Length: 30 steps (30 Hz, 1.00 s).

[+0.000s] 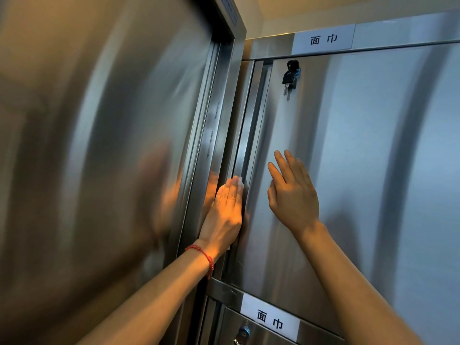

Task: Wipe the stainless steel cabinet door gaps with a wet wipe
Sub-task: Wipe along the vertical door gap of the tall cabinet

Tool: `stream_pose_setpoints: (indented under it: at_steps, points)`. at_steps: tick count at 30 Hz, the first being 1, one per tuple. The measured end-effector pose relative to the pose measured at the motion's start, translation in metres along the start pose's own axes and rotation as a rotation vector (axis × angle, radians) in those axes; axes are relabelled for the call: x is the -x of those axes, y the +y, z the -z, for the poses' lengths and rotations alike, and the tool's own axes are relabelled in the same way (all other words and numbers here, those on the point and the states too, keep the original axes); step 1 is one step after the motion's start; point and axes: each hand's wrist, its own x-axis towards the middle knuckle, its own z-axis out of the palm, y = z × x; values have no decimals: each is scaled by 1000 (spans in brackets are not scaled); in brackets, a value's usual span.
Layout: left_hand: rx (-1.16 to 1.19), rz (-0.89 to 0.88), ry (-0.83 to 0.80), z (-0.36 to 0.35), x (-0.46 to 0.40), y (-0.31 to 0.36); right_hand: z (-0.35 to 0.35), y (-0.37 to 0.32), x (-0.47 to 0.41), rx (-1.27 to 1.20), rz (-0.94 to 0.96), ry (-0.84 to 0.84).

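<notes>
A stainless steel cabinet door (348,158) fills the right half of the view. Its left vertical gap (245,135) runs down beside the cabinet frame. My left hand (227,210), with a red bracelet on the wrist, lies with straight fingers along that gap and presses a white wet wipe (239,181) into it; only the wipe's top edge shows past my fingertips. My right hand (292,192) rests flat on the door face just right of the gap, fingers straight and spread, holding nothing.
A black key (290,77) hangs in the lock near the door's top left. White labels sit above (323,39) and below (270,318) the door. A second lock (244,333) is on the lower door. A tall steel panel (99,145) stands close on the left.
</notes>
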Motion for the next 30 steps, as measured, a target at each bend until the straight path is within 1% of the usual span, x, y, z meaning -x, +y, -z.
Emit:
stream_pose_setpoints:
  at_steps: [6, 9, 12, 19, 22, 23, 27, 30]
  points:
    - [-46, -41, -51, 3, 13, 0, -1, 0, 0, 2, -1, -11]
    - [-67, -38, -54, 3, 20, 1, -1, 0, 0, 2, -2, -7]
    - [-97, -70, -64, 1, 30, 1, -1, 0, 0, -1, -3, -3]
    - [-12, -34, -66, 1, 28, 4, 0, -1, 0, 1, -12, -15]
    - [-9, -51, -8, 1, 19, 3, 0, 0, 0, 5, -12, -16]
    - [-4, -31, -5, 2, 16, 3, 1, 0, 0, 5, -11, -17]
    - [-18, 12, -57, 2, 19, 5, 1, -1, 0, 9, -9, -15]
    - [-5, -38, -49, -1, 29, 4, 1, -1, 0, 3, -9, -15]
